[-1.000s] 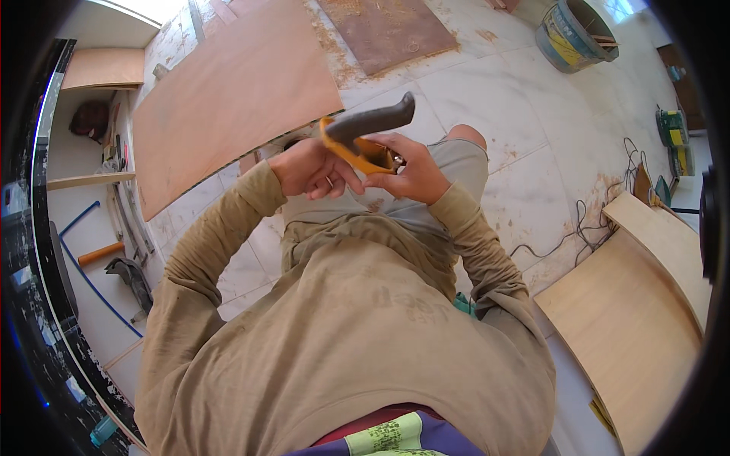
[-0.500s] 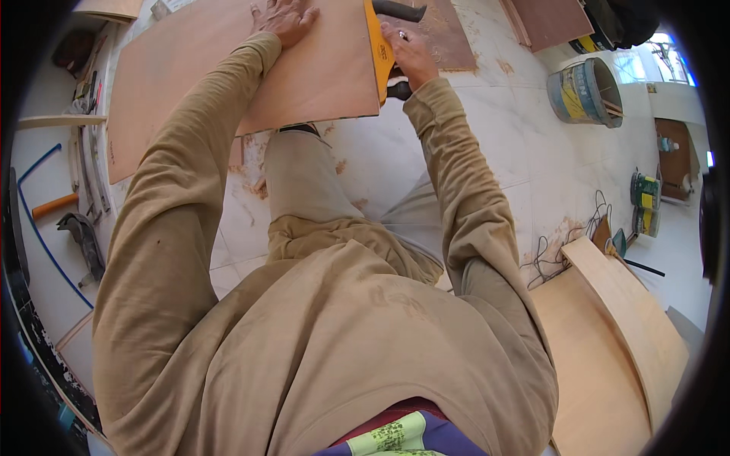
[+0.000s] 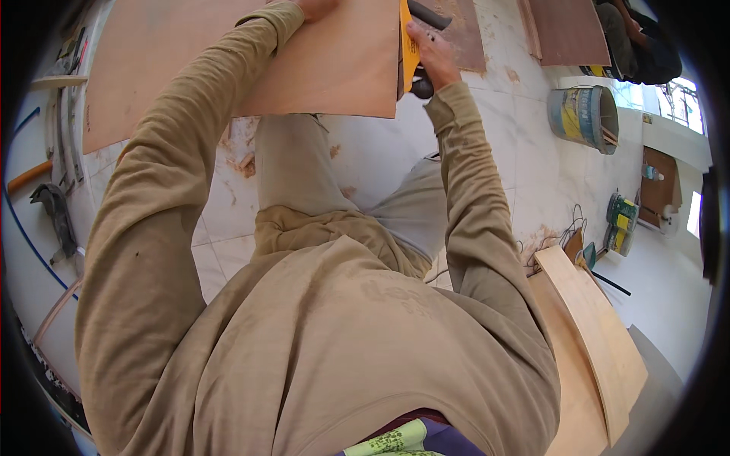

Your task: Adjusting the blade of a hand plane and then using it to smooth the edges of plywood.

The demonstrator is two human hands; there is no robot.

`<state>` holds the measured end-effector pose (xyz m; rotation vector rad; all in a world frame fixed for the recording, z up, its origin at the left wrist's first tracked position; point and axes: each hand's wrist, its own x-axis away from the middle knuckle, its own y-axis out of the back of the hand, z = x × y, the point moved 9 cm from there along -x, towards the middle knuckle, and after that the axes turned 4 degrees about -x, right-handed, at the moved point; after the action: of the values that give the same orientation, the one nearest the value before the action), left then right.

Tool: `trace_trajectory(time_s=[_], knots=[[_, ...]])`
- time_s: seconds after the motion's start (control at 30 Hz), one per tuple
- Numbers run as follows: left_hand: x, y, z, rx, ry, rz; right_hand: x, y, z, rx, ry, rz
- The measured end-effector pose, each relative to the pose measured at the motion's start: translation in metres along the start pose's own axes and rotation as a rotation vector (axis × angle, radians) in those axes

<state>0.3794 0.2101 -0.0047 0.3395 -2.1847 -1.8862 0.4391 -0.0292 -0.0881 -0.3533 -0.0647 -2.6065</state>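
A large reddish-brown plywood board [image 3: 175, 68] lies in front of me, its near edge over my leg. My left hand [image 3: 315, 7] rests at the board's far part, cut off by the picture's top edge, so its fingers are hidden. At the board's right edge stands a hand plane [image 3: 410, 53] with a yellow body, a dark knob at its near end and a dark handle at its far end. My right hand [image 3: 435, 55] is closed on the plane's right side, near the knob.
Wood shavings [image 3: 245, 165] litter the tiled floor. A grey-blue bucket [image 3: 584, 118] holding sticks stands at right; beyond it sits another person [image 3: 642, 38] in dark clothes. Pale boards [image 3: 593, 334] lie at lower right beside a cable. Left are a hammer [image 3: 57, 220] and an orange handle [image 3: 29, 176].
The view has shifted, and the board and hands sit higher in it. My left hand has mostly left the picture at the top. My right hand still holds the plane at the board's edge.
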Motion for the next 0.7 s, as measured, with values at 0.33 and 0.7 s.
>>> trace_trajectory(time_s=[0.33, 0.7], knots=[[0.004, -0.001, 0.014, -0.045, 0.021, -0.045, 0.141, 0.001, -0.043, 0.056, -0.126, -0.086], [0.262, -0.013, -0.188, 1.040, -0.688, 0.405, 0.280, -0.005, 0.055, -0.228, 0.380, 0.106]])
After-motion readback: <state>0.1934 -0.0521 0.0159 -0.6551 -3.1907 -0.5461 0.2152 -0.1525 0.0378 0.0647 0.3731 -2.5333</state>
